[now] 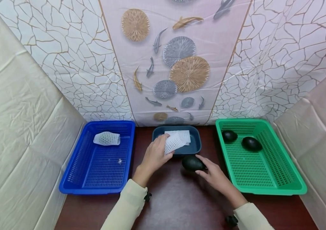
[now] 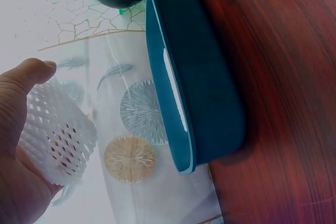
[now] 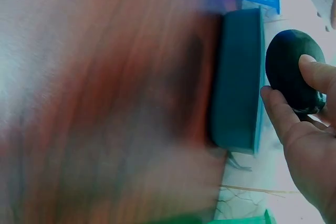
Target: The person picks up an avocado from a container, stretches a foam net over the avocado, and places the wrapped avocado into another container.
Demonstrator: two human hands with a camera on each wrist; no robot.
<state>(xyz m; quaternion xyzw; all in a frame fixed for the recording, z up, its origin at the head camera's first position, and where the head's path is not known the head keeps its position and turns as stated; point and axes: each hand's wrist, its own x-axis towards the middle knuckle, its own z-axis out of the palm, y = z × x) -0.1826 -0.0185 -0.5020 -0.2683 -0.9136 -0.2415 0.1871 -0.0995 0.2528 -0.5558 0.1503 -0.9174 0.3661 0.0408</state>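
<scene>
My left hand grips a white foam net sleeve above the front of the small dark teal tray. In the left wrist view the sleeve hangs between thumb and fingers, its mesh spread somewhat. My right hand pinches a dark, glossy avocado by one end, held just in front of the tray. The right wrist view shows thumb and fingers around this avocado. More white foam netting lies inside the tray. Sleeve and avocado are apart.
At the left stands a blue basket holding one netted item. To the right, a green basket holds two dark avocados. Both stand on a dark red wood-grain table. Patterned cloth hangs behind, with pale cloth at both sides.
</scene>
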